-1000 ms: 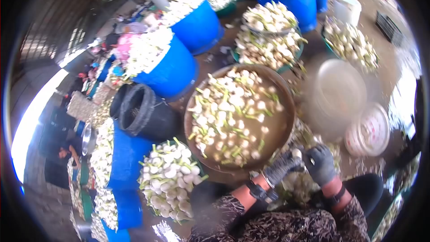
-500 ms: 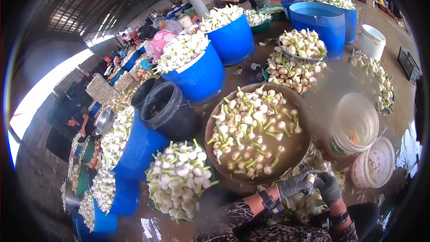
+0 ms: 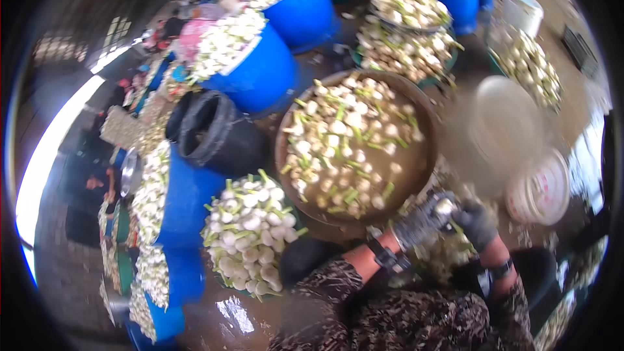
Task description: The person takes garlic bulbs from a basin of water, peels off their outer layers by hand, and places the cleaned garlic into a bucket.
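My left hand (image 3: 419, 224), in a grey glove, is closed around a garlic bulb (image 3: 444, 207) whose pale top shows between the fingers. Close beside it on the right, my gloved right hand (image 3: 476, 224) has curled fingers turned toward the bulb; blur hides what they hold. Below both hands lies a heap of garlic peel and leaves (image 3: 443, 252). Just beyond the hands stands a wide round pan (image 3: 283, 175) of brown water with many trimmed garlic bulbs (image 3: 338, 127) floating in it. To the left is a piled tub of white garlic bulbs (image 3: 250, 237).
A blurred whitish bucket (image 3: 504, 117) and a white lidded-looking pail (image 3: 539, 188) stand at the right. Black buckets (image 3: 218, 130) and blue tubs heaped with garlic (image 3: 253, 71) stand left. A bowl of garlic (image 3: 411, 10) rests on another heap behind the pan. People sit far left.
The view has tipped downward, so the surroundings sit higher in the frame. Both hands stay close together, and the bulb in my left hand now faces up more plainly.
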The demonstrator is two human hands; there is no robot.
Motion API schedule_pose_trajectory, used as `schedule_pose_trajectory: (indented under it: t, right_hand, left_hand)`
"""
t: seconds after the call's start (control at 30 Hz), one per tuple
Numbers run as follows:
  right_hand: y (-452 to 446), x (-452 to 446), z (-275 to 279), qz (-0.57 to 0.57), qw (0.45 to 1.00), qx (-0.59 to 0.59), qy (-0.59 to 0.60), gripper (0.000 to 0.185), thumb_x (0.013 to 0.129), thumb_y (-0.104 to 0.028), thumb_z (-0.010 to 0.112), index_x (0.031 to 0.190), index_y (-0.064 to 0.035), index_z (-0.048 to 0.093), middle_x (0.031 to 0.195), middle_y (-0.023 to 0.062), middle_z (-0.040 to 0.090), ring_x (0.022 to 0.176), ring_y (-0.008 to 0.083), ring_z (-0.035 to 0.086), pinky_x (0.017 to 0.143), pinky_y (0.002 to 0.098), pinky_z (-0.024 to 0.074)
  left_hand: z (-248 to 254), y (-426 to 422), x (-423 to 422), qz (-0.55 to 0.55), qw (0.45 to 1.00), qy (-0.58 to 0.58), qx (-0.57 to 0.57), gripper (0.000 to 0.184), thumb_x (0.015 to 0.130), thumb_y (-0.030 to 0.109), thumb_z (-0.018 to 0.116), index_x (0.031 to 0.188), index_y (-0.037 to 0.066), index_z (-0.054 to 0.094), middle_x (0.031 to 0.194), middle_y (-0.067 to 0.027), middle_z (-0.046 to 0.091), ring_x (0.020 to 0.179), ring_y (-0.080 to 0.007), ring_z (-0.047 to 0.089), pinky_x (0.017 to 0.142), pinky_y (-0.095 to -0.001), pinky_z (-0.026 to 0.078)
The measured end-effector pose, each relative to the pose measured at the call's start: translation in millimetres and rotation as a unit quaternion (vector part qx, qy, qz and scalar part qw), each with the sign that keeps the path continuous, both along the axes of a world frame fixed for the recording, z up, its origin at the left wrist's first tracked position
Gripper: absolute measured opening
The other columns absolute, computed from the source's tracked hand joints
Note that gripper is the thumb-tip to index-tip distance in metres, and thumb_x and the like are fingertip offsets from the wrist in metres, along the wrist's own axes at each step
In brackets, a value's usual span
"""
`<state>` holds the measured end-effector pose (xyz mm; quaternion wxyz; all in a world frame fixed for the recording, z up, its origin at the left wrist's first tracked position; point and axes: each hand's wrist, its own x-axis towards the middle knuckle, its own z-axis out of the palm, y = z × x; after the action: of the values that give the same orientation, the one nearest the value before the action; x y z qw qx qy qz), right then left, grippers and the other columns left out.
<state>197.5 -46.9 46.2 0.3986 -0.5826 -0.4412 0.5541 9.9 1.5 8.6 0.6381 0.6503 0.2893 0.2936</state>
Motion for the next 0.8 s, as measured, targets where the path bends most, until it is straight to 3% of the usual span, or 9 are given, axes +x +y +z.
schedule_pose_trajectory:
  t: [0.13, 0.17, 0.23, 0.43, 0.47, 0.5, 0.57, 0.67, 0.8]
  right_hand:
    - [-0.1, 6.3, -1.3, 0.024, 0.995, -0.004, -0.094, 0.025, 0.084, -0.022, 0.070, 0.094, 0.0003, 0.064, 0.075, 0.0014, 0.059, 0.071, 0.0081, 0.048, 0.066, 0.0278, 0.0458]
    - [-1.3, 8.6, 3.0, 0.039, 0.993, 0.024, -0.107, 0.023, 0.084, -0.023, 0.070, 0.088, -0.0017, 0.063, 0.072, 0.0016, 0.058, 0.070, 0.0077, 0.049, 0.065, 0.0276, 0.0460]
    - [-5.0, 9.7, 8.4, 0.032, 0.987, 0.100, -0.123, 0.019, 0.085, -0.021, 0.070, 0.085, -0.0036, 0.061, 0.071, 0.0027, 0.062, 0.067, 0.0087, 0.052, 0.063, 0.0280, 0.0468]
    - [-5.5, 20.2, -2.7, -0.005, 0.995, 0.024, 0.098, 0.020, 0.086, -0.022, 0.069, 0.085, -0.0040, 0.061, 0.074, -0.0010, 0.062, 0.069, 0.0057, 0.052, 0.064, 0.0241, 0.0465]
    - [-3.6, 25.6, -12.8, -0.008, 0.995, 0.024, 0.096, 0.020, 0.086, -0.022, 0.069, 0.085, -0.0040, 0.061, 0.074, -0.0010, 0.062, 0.069, 0.0057, 0.052, 0.064, 0.0241, 0.0465]
    - [-0.6, 33.8, -26.7, -0.025, 0.997, -0.030, 0.072, 0.020, 0.085, -0.022, 0.069, 0.089, -0.0039, 0.062, 0.077, 0.0006, 0.064, 0.071, 0.0088, 0.056, 0.066, 0.0262, 0.0477]
    - [-3.8, 41.7, -51.1, -0.043, 0.994, -0.084, 0.048, 0.022, 0.084, -0.023, 0.070, 0.093, -0.0039, 0.063, 0.080, 0.0022, 0.066, 0.073, 0.0119, 0.059, 0.068, 0.0283, 0.0490]
    - [-17.0, 41.4, -58.3, 0.153, 0.907, 0.050, -0.388, 0.030, 0.082, -0.023, 0.070, 0.107, -0.0068, 0.065, 0.096, 0.0128, 0.068, 0.089, 0.0334, 0.065, 0.079, 0.0404, 0.0505]
    - [-3.4, 32.7, -17.2, -0.025, 0.949, 0.202, -0.240, 0.019, 0.082, -0.011, 0.070, 0.100, -0.0059, 0.067, 0.092, 0.0123, 0.067, 0.081, 0.0297, 0.065, 0.070, 0.0359, 0.0513]
  left_hand:
    - [23.9, -2.0, -2.0, -0.009, 0.999, 0.001, -0.047, 0.043, 0.095, 0.024, 0.058, 0.134, 0.006, 0.049, 0.126, -0.0062, 0.056, 0.111, -0.0151, 0.054, 0.097, -0.0291, 0.044]
    - [35.4, -5.4, -1.1, -0.022, 0.984, -0.044, -0.170, 0.047, 0.095, 0.030, 0.058, 0.134, 0.005, 0.048, 0.125, -0.0064, 0.056, 0.113, -0.0164, 0.053, 0.096, -0.0300, 0.044]
    - [22.1, -1.0, 0.7, -0.020, 0.999, -0.022, -0.031, 0.052, 0.093, 0.029, 0.061, 0.137, 0.006, 0.046, 0.127, -0.0058, 0.054, 0.111, -0.0139, 0.052, 0.091, -0.0277, 0.047]
    - [29.0, -12.6, 7.3, 0.004, 0.958, -0.127, -0.258, 0.050, 0.095, 0.027, 0.057, 0.138, 0.005, 0.043, 0.120, -0.0065, 0.057, 0.094, -0.0127, 0.059, 0.077, -0.0271, 0.052]
    - [30.1, -10.8, 6.3, 0.006, 0.999, -0.037, -0.039, 0.049, 0.096, 0.023, 0.056, 0.139, 0.006, 0.041, 0.117, -0.0081, 0.059, 0.084, -0.0107, 0.060, 0.069, -0.0259, 0.053]
    - [48.6, -0.2, 11.4, 0.040, 0.881, -0.243, -0.405, 0.051, 0.094, 0.019, 0.057, 0.140, 0.008, 0.039, 0.123, -0.0100, 0.057, 0.081, -0.0101, 0.060, 0.066, -0.0240, 0.054]
    - [52.7, 11.3, 5.2, 0.012, 0.838, -0.343, -0.424, 0.055, 0.091, 0.017, 0.060, 0.141, 0.010, 0.037, 0.130, -0.0109, 0.053, 0.080, -0.0104, 0.060, 0.065, -0.0246, 0.054]
    - [52.0, 19.1, 4.7, 0.023, 0.920, -0.250, -0.301, 0.061, 0.092, 0.033, 0.062, 0.141, 0.007, 0.038, 0.133, -0.0113, 0.051, 0.086, -0.0137, 0.060, 0.075, -0.0303, 0.055]
    - [25.3, 22.4, 10.2, 0.040, 0.998, -0.043, -0.026, 0.053, 0.091, 0.035, 0.063, 0.132, 0.004, 0.049, 0.121, -0.0093, 0.058, 0.101, -0.0168, 0.059, 0.088, -0.0301, 0.049]
